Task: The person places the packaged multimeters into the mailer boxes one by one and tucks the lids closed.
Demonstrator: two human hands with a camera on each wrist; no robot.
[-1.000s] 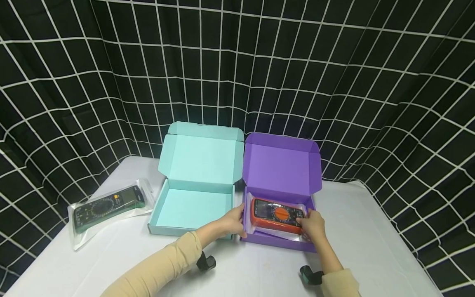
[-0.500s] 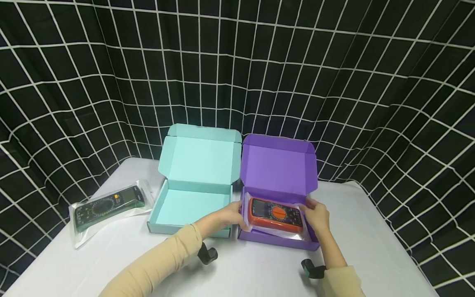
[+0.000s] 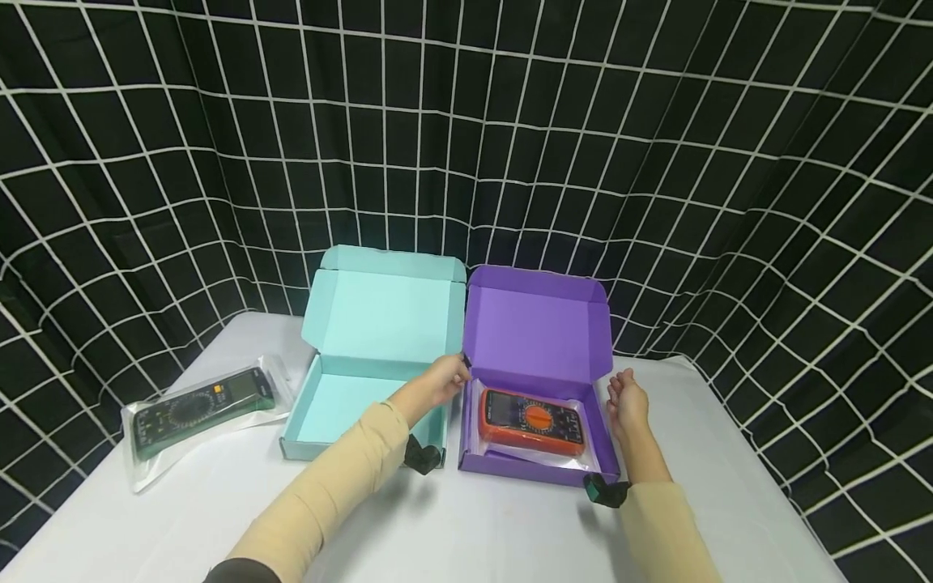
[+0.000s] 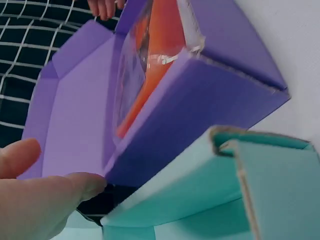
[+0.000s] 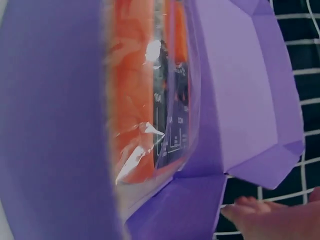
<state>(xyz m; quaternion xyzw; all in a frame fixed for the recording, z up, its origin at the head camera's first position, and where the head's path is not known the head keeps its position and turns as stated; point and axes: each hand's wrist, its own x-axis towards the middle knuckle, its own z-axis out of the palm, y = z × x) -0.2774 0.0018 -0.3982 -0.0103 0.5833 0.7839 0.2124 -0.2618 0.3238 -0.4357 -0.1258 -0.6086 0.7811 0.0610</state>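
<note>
Left hand (image 3: 445, 379), thumb and finger parted, is hanging by the back-left corner of the purple box (image 3: 535, 473), relaxed right hand (image 3: 628, 405) beside its right edge, neither visibly gripping; bagged orange multimeter (image 3: 532, 421) lying inside, film (image 3: 554, 459) probably best kept within the edges.

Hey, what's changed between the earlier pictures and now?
The right hand has come off the bagged orange multimeter and moved out to the right of the purple box. The left hand has moved farther back along that box's left side. The orange multimeter stays in the purple box, the green-and-black multimeter left of the teal box; both boxes stay open.
</note>
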